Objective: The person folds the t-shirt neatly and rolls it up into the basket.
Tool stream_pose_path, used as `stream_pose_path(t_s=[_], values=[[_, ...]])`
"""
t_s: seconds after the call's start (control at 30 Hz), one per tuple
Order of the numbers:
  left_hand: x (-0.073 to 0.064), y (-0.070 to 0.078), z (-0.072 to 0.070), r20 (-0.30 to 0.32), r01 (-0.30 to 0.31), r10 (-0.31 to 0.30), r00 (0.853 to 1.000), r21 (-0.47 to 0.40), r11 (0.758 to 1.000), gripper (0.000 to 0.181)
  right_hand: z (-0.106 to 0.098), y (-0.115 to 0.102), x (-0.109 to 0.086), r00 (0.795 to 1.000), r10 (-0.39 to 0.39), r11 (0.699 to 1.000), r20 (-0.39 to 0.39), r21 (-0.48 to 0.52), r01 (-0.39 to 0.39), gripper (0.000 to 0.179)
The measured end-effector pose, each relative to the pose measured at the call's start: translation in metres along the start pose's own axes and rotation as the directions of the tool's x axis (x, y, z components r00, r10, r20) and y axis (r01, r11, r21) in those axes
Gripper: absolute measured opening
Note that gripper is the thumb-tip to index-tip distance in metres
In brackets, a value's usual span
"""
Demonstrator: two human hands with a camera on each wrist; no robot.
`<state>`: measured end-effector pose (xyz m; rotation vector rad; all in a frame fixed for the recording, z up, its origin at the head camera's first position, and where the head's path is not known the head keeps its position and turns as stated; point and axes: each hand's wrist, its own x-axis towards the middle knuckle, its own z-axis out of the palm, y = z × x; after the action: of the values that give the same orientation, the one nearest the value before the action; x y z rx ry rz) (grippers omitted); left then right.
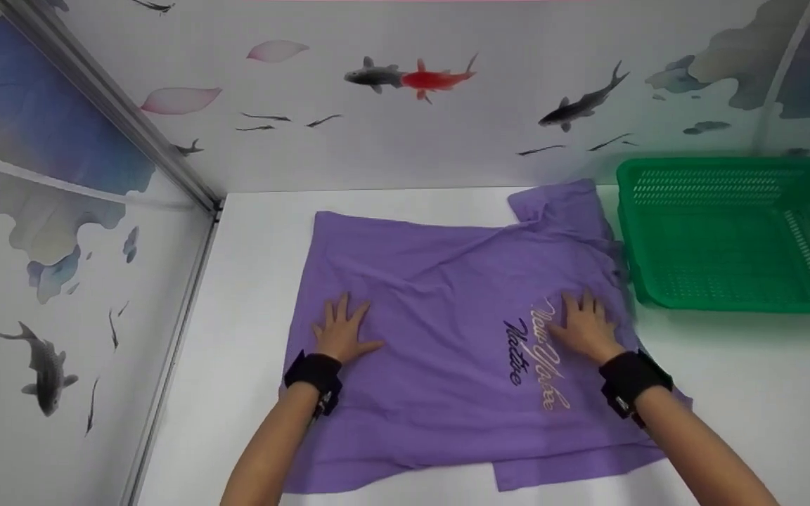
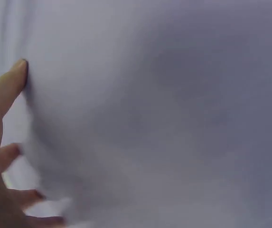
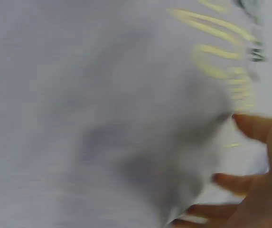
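A purple T-shirt (image 1: 433, 337) lies spread on the white table, turned sideways, with lettering (image 1: 545, 358) on its right part. My left hand (image 1: 340, 334) rests on the left part of the shirt, its fingers spread. On the right part, beside the lettering, my right hand (image 1: 588, 327) touches the cloth with its fingers extended. In the left wrist view the left thumb (image 2: 12, 85) lies against the fabric, which looks pale and blurred. The right wrist view shows the right hand (image 3: 254, 180) against the cloth near the yellow lettering. Neither hand grips the shirt.
A green plastic basket (image 1: 728, 306) stands at the right, close to the shirt's edge. White panels with painted fish (image 1: 440, 77) rise behind and at the left of the table (image 1: 236, 316). A metal strip (image 1: 173, 393) runs along the table's left edge.
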<state>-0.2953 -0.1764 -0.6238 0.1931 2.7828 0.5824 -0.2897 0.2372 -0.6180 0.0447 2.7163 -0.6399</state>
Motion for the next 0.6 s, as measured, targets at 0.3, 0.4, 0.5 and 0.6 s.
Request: stream_pose_path(t_s=[0.3,0.4,0.5,0.6], values=[[-0.026,-0.006,-0.003,-0.083,-0.012,0.000,0.997,-0.137,0.990,0.069,-0.005,0.032,-0.036,0.952,-0.211,0.966,-0.220,0.105,0.238,0.051],[-0.057,-0.019,-0.004,-0.178,-0.050,0.024,0.984,-0.141,0.989,0.064,-0.007,0.044,-0.074,0.922,-0.193,0.961,-0.337,0.126,0.247,0.045],[-0.096,-0.037,0.001,-0.254,-0.055,0.015,0.967,-0.152,0.987,0.060,-0.002,0.059,-0.120,0.893,-0.059,0.968,-0.446,0.191,0.160,0.040],[-0.138,-0.053,0.012,-0.286,-0.001,-0.054,0.957,-0.189,0.982,0.057,0.010,0.072,-0.163,0.857,0.140,0.959,-0.495,0.283,0.007,0.037]])
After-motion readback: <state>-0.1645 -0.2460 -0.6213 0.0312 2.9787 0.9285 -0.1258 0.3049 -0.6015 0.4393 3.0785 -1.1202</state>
